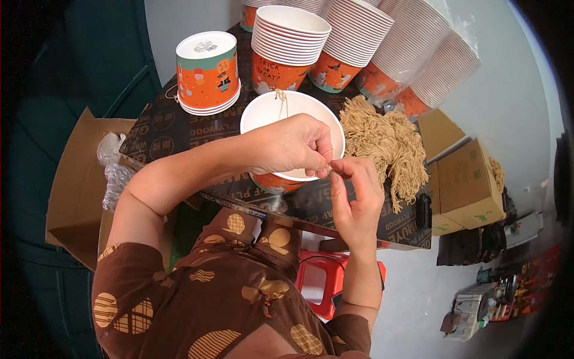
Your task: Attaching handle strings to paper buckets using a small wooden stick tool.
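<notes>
A paper bucket [257, 119], white inside and orange outside, stands upright near the table's front edge. A tan cord [280, 96] is looped over its far rim and hangs down inside. My left hand [296, 146] reaches across the bucket's mouth, its fingers pinched. Facing it at the right side of the rim, my right hand [360, 197] pinches with thumb and forefinger. The fingertips of both hands nearly meet on a thin strand of cord. Most of that strand is hidden by the fingers, so any knot cannot be made out.
The dark plywood table [173, 134] carries a tan cord bundle [382, 140] on the right and upside-down buckets [207, 81] at the left. Tall bucket stacks [287, 54] line the back. Cardboard boxes [469, 185] flank the table; a red stool [320, 287] is below.
</notes>
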### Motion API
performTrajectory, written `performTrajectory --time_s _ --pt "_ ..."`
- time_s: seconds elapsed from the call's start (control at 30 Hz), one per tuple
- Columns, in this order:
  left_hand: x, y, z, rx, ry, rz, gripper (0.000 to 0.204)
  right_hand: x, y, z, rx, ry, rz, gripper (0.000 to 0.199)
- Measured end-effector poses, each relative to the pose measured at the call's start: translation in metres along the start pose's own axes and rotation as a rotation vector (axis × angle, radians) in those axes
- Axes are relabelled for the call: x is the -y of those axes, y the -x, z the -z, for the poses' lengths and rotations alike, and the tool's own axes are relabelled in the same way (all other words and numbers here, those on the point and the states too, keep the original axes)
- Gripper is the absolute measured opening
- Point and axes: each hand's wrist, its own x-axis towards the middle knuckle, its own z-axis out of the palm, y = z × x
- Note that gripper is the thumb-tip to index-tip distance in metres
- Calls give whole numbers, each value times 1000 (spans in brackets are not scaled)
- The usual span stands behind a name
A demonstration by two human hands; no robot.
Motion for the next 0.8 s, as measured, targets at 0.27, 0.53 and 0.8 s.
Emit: performTrajectory --time_s 0.27,0.53,0.8 --pt "-4 2 0 -1 -14 8 10 -1 -5 -1 -20 144 170 19" --pt "-7 2 1 7 -173 17 11 1 -1 -5 -52 140 143 21" --pt "-10 4 -4 -10 -326 -30 9 2 13 -15 -94 50 33 23"
